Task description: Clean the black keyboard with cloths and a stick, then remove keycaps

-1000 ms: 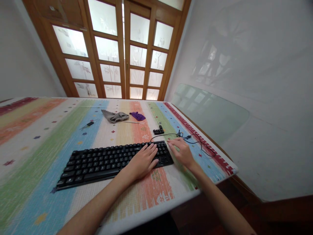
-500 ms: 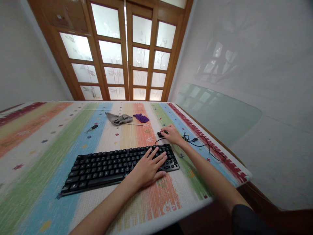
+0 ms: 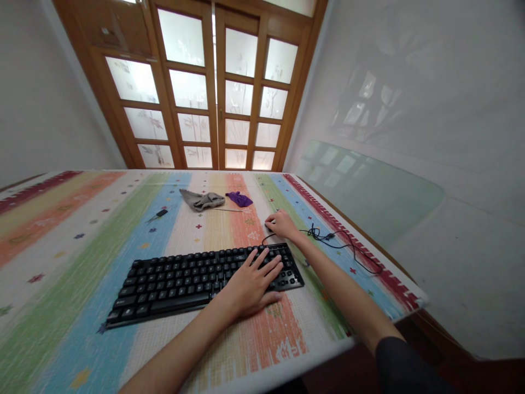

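A black keyboard (image 3: 176, 282) lies across the striped cloth in front of me. My left hand (image 3: 252, 282) rests flat over its right part, fingers spread. Past the keyboard's far right corner, my right hand (image 3: 281, 224) has its fingertips drawn together at a small black thing (image 3: 268, 225) on the cloth. That hand covers most of the black thing, so its kind does not show. Some keys near the keyboard's right end look smaller and darker than the rest. The keyboard's cable (image 3: 318, 232) runs behind my right hand and lies loosely coiled to its right.
A grey cloth (image 3: 200, 201) and a purple cloth (image 3: 239, 199) lie crumpled beyond the keyboard, with a thin rod (image 3: 227, 209) beside them. Farther left is a small black-handled tool (image 3: 158, 214). The table's right edge (image 3: 381, 262) runs along a wall.
My right hand's fingers have drawn closer together over the small black thing, covering more of it. My left hand stays spread on the keyboard. The view has shifted slightly.
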A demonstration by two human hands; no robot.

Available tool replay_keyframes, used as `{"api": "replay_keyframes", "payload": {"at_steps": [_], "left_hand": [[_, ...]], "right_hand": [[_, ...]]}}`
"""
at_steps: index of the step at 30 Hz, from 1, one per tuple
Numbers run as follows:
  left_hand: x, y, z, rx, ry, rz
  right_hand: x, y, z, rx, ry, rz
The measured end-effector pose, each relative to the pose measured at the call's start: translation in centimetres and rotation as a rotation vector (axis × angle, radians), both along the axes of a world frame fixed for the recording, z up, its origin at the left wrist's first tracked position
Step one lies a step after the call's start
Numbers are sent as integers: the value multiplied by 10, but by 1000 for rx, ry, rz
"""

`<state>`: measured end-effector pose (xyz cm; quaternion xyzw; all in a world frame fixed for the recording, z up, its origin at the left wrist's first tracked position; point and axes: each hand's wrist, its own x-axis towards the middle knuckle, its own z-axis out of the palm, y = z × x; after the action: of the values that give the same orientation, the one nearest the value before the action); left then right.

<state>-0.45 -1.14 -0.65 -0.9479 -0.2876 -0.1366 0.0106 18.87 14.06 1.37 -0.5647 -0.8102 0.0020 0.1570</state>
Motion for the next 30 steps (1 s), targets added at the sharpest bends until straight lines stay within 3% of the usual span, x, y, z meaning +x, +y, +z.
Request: {"api": "replay_keyframes", "payload": {"at_steps": [10,17,20,23,26,30], "left_hand": [[1,0,1,-37,30,-2],[-3,-1,3,-60,-6,-12],[-1,-2,1,-32,-22,21],[2,-2,-3,25,-39,93],[4,-1,-6,55,-32,120],[4,0,-7,66,-13,92]], "right_hand": [[-7,1,8,-38,41,57],[-11,-11,20,29,130,62],[-8,-24,27,57,207,96],[0,-44,27,20,419,166],[9,-69,20,-80,629,232],[21,-102,6,-139,757,262]]}}
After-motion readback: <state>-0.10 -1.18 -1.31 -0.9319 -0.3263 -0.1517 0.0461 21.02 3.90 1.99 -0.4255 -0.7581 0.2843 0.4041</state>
